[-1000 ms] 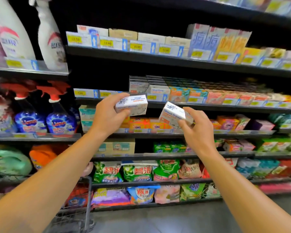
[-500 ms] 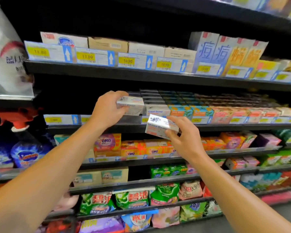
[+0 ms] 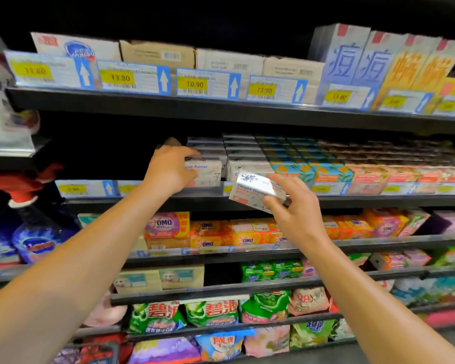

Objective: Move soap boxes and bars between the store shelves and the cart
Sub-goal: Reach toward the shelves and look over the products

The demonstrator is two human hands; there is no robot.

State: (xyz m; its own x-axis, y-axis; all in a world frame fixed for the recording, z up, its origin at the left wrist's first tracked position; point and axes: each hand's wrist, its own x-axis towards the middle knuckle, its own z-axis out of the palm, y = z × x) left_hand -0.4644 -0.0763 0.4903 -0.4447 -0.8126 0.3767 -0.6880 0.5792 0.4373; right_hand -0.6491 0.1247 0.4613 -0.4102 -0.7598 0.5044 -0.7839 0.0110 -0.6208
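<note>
At center frame, a person's left hand (image 3: 170,168) curls its grip around a white soap box (image 3: 205,172) sitting on the shelf (image 3: 142,199), long axis running left to right, printed face outward. Just right of it, the right hand (image 3: 293,208) pinches a second soap box (image 3: 256,189) held before the shelf edge, tilted, its long axis slanting down to the right.

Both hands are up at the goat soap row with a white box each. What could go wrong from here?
The left hand holds its goat soap box at the shelf's front edge; released early, it may tip off. The right hand pinches the second box, tilted, in front of the shelf over the OMO packs; a slip would drop it.
</note>
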